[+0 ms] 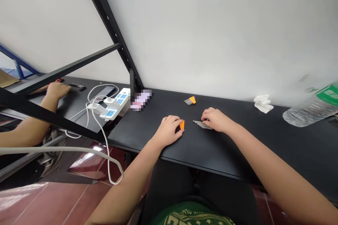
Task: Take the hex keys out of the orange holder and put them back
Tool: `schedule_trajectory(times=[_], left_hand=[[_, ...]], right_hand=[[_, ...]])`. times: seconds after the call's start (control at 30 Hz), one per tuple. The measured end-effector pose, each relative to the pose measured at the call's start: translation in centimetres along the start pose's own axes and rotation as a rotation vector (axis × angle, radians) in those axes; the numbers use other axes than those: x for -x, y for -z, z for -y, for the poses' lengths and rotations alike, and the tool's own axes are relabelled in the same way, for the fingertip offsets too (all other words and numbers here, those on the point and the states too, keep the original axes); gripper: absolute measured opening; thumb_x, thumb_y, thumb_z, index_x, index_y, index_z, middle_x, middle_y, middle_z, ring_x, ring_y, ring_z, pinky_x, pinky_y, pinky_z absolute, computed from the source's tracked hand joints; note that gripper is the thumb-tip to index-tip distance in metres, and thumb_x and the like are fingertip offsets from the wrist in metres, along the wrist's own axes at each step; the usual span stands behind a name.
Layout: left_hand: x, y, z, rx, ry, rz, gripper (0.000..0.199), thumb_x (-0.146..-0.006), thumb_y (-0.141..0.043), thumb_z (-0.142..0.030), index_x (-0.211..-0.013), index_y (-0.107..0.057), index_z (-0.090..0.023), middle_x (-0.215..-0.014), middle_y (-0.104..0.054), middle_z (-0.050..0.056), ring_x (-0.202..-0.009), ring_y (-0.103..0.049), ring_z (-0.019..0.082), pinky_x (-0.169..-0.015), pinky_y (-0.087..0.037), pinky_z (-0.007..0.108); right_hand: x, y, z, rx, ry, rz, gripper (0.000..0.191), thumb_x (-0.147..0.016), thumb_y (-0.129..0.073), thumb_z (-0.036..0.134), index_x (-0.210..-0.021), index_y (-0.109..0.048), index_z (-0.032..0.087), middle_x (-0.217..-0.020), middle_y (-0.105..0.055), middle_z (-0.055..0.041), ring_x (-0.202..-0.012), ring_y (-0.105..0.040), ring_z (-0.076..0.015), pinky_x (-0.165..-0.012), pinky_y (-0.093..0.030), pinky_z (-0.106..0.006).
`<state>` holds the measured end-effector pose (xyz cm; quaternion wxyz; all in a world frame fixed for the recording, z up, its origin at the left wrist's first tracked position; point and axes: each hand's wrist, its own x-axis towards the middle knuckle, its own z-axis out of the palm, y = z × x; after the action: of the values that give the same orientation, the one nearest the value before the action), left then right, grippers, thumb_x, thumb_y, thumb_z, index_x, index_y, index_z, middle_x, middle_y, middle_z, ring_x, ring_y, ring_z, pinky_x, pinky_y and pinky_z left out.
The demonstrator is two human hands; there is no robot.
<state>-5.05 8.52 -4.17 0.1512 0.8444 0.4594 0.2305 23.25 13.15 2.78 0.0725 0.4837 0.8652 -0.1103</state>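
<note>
My left hand (169, 130) rests on the black desk, thumb and fingers closed around a small orange plastic holder (182, 124). Just to its right, a row of thin silver metal rods that look like hex keys (202, 124) lies on the desktop. The fingers of my right hand (214, 119) are bent together at the right end of these keys; the fingertips are partly hidden. Farther back lies a second orange holder (193, 100) with several metal keys fanned out from it.
A crumpled tissue (263, 103) and a plastic bottle (311, 107) lie on the right. At left are a white power strip (116, 103) with cables, a phone (105, 93), a blurred-out item (142, 100) and a black metal frame (113, 31). Another person's hand (58, 89) rests beyond the frame.
</note>
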Motion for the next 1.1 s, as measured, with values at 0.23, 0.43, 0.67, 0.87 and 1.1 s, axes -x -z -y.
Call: schedule_trajectory(times=[0.23,0.43,0.67,0.87,1.1], left_hand=[[0.0,-0.2,0.5,0.076,0.018,-0.004,0.043,-0.092,-0.071,-0.037,-0.132,-0.065,-0.022,-0.129,-0.065,0.01,-0.122,-0.057,0.027,-0.106,-0.044,0.048],[0.7,-0.2,0.1,0.242,-0.061,-0.222,0.058,-0.089,-0.072,-0.032,-0.144,-0.055,-0.023,-0.134,-0.06,0.011,-0.125,-0.059,0.025,-0.109,-0.049,0.042],[0.9,0.1,-0.8,0.327,-0.168,-0.333,0.054,-0.09,-0.07,-0.031,-0.142,-0.056,-0.022,-0.131,-0.061,0.011,-0.119,-0.064,0.022,-0.105,-0.055,0.037],[0.9,0.5,-1.0,0.352,-0.171,-0.394,0.045,-0.09,-0.07,-0.028,-0.133,-0.059,-0.021,-0.126,-0.063,0.011,-0.116,-0.065,0.021,-0.102,-0.057,0.038],[1.0,0.4,-1.2,0.397,-0.192,-0.415,0.042,-0.088,-0.072,-0.025,-0.129,-0.059,-0.021,-0.126,-0.064,0.011,-0.116,-0.065,0.021,-0.102,-0.058,0.038]], right_hand=[[-2.0,1.0,1.6,0.107,-0.063,0.048,0.008,-0.079,-0.061,0.012,-0.073,-0.063,0.018,-0.091,-0.068,-0.0089,-0.084,-0.059,-0.0209,-0.069,-0.039,-0.03],[1.0,0.6,3.2,-0.261,0.023,-0.242,0.005,-0.082,-0.058,0.016,-0.085,-0.06,0.02,-0.081,-0.065,-0.0008,-0.072,-0.056,-0.0139,-0.066,-0.039,-0.025],[3.0,-0.8,5.9,-0.372,0.151,-0.467,0.008,-0.092,-0.054,0.017,-0.088,-0.06,0.019,-0.082,-0.059,-0.003,-0.077,-0.053,-0.0147,-0.071,-0.04,-0.027],[2.9,-0.7,5.8,-0.407,0.138,-0.449,0.013,-0.097,-0.052,0.02,-0.092,-0.064,0.019,-0.084,-0.058,-0.0032,-0.071,-0.051,-0.0124,-0.067,-0.042,-0.027],[3.2,-0.7,5.8,-0.42,0.135,-0.461,0.018,-0.102,-0.049,0.024,-0.096,-0.065,0.02,-0.091,-0.062,-0.0061,-0.076,-0.057,-0.015,-0.068,-0.045,-0.03]])
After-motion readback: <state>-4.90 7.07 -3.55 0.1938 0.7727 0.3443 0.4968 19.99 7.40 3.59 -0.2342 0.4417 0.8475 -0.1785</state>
